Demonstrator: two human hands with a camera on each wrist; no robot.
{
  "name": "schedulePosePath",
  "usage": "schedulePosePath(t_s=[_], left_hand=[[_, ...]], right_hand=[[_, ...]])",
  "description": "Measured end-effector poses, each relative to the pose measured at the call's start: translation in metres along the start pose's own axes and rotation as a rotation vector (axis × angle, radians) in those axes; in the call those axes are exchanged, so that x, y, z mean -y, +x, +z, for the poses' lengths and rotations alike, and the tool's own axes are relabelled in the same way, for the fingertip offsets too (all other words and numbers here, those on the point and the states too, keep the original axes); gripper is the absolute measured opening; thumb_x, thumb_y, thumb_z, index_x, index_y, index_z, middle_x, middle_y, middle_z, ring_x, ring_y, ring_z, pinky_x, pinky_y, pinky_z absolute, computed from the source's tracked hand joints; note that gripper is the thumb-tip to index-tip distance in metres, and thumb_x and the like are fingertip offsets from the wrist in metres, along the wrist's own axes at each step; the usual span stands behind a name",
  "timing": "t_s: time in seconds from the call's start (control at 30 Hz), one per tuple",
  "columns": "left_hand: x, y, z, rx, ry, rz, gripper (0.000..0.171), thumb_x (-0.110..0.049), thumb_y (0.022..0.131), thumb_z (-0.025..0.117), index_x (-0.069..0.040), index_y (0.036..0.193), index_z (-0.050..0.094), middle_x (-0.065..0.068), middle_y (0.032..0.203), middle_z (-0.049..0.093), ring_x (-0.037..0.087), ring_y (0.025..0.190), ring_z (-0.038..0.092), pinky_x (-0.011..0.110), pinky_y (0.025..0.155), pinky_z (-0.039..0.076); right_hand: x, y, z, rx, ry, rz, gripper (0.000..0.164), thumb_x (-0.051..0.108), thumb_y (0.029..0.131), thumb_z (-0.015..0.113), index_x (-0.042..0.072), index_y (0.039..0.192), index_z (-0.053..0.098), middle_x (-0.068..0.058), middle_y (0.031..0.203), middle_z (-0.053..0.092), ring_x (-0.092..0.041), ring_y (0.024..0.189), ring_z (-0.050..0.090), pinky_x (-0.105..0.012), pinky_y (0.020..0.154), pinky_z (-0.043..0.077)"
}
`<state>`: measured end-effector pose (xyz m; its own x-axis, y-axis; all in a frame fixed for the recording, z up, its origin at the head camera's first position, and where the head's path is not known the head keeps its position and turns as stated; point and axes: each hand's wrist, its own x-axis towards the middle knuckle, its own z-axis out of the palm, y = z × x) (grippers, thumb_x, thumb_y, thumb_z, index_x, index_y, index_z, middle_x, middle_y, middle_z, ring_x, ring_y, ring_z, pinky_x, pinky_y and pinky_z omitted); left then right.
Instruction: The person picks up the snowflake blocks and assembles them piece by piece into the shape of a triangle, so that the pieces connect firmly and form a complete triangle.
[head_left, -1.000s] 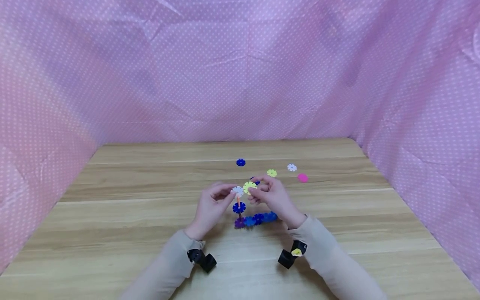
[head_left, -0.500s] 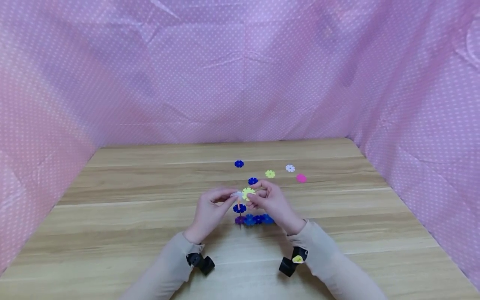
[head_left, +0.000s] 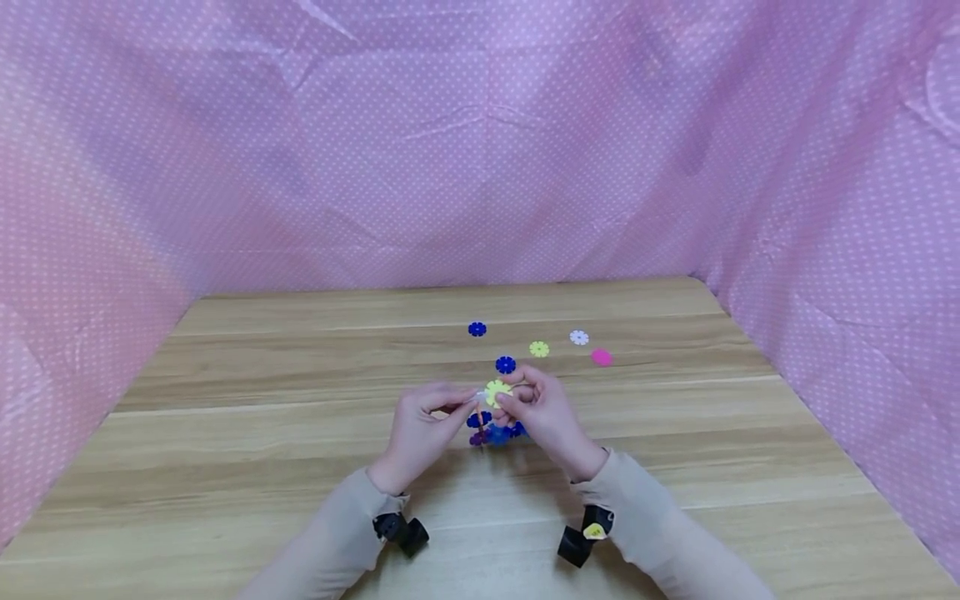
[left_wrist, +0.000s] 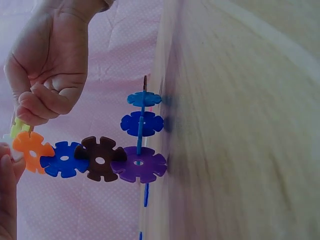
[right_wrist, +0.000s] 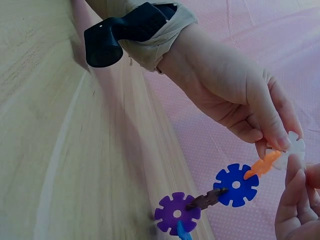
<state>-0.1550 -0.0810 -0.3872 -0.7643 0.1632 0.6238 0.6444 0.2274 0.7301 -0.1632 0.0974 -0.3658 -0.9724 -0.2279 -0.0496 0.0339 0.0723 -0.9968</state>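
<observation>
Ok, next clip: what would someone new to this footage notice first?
Probably the pink dotted cloth across the upper part of the head view, behind the wooden table. Near the middle of that view, the right hand pinches a bright yellow disc beside the white disc in the left hand. In the left wrist view, the chain of notched discs stands out, linked from purple through brown and blue to orange.
</observation>
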Motion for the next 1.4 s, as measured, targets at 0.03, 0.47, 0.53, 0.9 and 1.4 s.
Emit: schedulePosePath(t_s=[0.03,0.47,0.53,0.9,1.4], left_hand=[[0.0,0.0,0.0,0.002,0.003,0.009,0.013,0.005,0.078,0.072,0.002,0.09,0.074,0.011,0.084,0.073,0.012,0.07,0.066,0.023,0.062,0.056],[-0.003,-0.001,-0.006,0.029,0.053,0.03,0.013,0.005,0.079,0.071,0.0,0.091,0.074,0.009,0.083,0.073,0.012,0.07,0.066,0.023,0.063,0.056],[-0.003,-0.001,-0.008,0.038,0.076,0.016,0.013,0.003,0.08,0.072,-0.002,0.091,0.074,0.008,0.085,0.073,0.012,0.071,0.066,0.023,0.064,0.056],[-0.002,-0.004,-0.016,0.053,0.126,-0.134,0.013,-0.005,0.082,0.072,-0.006,0.095,0.074,0.004,0.086,0.072,0.006,0.071,0.064,0.023,0.068,0.055],[-0.002,-0.003,-0.02,0.094,0.115,-0.15,0.015,-0.007,0.082,0.072,-0.008,0.097,0.074,0.002,0.089,0.072,0.007,0.074,0.064,0.024,0.07,0.055]], right_hand=[[0.0,0.0,0.001,-0.002,-0.007,-0.004,0.014,-0.004,0.09,0.057,-0.008,0.103,0.053,-0.005,0.072,0.069,-0.009,0.061,0.063,-0.022,0.061,0.054],[0.003,-0.002,0.001,0.081,-0.04,-0.041,0.018,-0.003,0.09,0.057,-0.009,0.107,0.051,-0.008,0.074,0.069,-0.01,0.064,0.064,-0.028,0.067,0.057],[0.003,-0.001,-0.002,0.128,-0.041,-0.046,0.019,0.0,0.092,0.056,-0.008,0.108,0.05,-0.008,0.076,0.069,-0.011,0.067,0.065,-0.027,0.069,0.056],[0.001,0.009,-0.038,0.215,-0.102,-0.042,0.034,0.014,0.096,0.055,-0.009,0.12,0.048,-0.016,0.095,0.067,-0.013,0.082,0.064,-0.05,0.087,0.051],[-0.026,0.052,-0.111,-0.076,-0.28,0.057,0.038,0.012,0.094,0.056,-0.01,0.124,0.047,-0.022,0.111,0.059,-0.021,0.095,0.06,-0.031,0.087,0.049]])
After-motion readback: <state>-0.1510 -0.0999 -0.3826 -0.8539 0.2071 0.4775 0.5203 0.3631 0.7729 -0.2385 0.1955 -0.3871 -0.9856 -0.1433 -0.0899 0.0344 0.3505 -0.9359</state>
